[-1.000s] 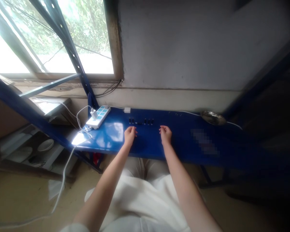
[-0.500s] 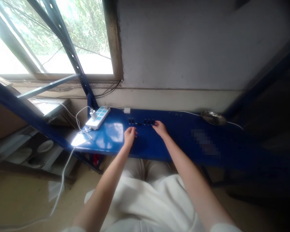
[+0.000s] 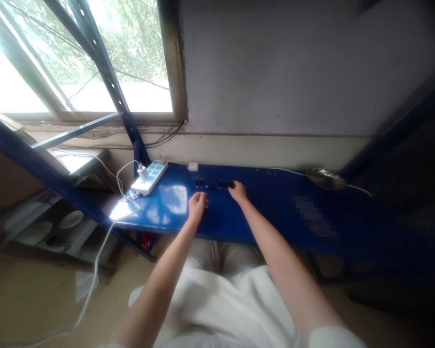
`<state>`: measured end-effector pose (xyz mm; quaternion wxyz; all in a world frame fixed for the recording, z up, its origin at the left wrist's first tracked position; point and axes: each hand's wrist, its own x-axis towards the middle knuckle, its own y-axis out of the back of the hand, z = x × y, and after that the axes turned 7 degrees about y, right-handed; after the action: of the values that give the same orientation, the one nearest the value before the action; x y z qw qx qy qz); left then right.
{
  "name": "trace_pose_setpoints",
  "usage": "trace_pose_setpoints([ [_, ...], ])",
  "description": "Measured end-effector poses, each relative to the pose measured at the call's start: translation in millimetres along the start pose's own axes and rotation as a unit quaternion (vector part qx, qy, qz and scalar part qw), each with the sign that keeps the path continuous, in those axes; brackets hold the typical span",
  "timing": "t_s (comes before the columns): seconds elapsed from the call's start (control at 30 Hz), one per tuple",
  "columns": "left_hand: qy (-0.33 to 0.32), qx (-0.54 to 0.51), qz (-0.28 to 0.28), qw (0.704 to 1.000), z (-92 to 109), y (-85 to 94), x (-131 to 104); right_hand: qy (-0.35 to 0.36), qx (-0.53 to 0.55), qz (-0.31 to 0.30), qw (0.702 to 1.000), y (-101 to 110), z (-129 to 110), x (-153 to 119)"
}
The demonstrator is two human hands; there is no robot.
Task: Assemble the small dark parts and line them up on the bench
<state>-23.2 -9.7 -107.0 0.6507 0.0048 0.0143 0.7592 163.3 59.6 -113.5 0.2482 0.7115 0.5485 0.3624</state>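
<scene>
Several small black pieces (image 3: 211,187), too small to identify, are set out in a row on the blue table (image 3: 174,220). Most stand on end, while a middle one lies flat. At the right end of the row, my right hand (image 3: 238,192) pinches one small black piece (image 3: 232,184) between thumb and fingers. My left hand (image 3: 197,205) rests close to the table in front of the row's left part, its fingers curled together. Whatever those fingers may hold is hidden from view.
On the left stands a white power strip (image 3: 150,177) with a plugged-in charger (image 3: 142,172) and cable. A white adapter (image 3: 193,166) lies at the table's back edge. Toward the back right is a shiny metal dish (image 3: 326,178). Blue frame posts (image 3: 110,79) rise at the left.
My right hand's fingers have closed on the black piece at the row's right end. My left hand stays nearly where it was. The whole view has shifted slightly.
</scene>
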Motion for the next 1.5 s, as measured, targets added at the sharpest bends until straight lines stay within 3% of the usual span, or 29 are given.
trace_pose_setpoints([
  [0.27, -0.003, 0.000, 0.003, 1.000, -0.9, -0.1, 0.3, -0.010, 0.048, 0.013, 0.999, 10.7, -5.4, -8.3],
  [0.5, -0.007, 0.005, 0.003, 1.000, -1.8, -1.0, 0.6, -0.021, 0.186, 0.091, 0.978, 27.5, 0.8, -4.0],
  [0.67, -0.010, 0.030, 0.018, 0.999, 1.1, -3.2, 2.2, 0.020, 0.244, 0.121, 0.962, 43.8, -12.2, -8.1],
  [0.83, -0.097, 0.067, 0.007, 0.993, 34.8, -10.8, -1.4, 0.109, 0.199, 0.111, 0.967, 69.9, -44.0, -22.3],
  [0.97, -0.227, 0.088, -0.053, 0.968, 73.4, -16.3, -6.5, 0.190, 0.120, 0.088, 0.970, 89.1, -69.9, -35.0],
  [1.07, -0.267, 0.110, -0.081, 0.954, 90.5, -18.5, -8.0, 0.217, 0.047, 0.065, 0.973, 97.5, -81.1, -41.2],
  [1.5, -0.204, 0.092, -0.102, 0.969, 96.8, -25.3, -8.7, 0.241, -0.030, 0.030, 0.970, 106.9, -93.4, -53.9],
])
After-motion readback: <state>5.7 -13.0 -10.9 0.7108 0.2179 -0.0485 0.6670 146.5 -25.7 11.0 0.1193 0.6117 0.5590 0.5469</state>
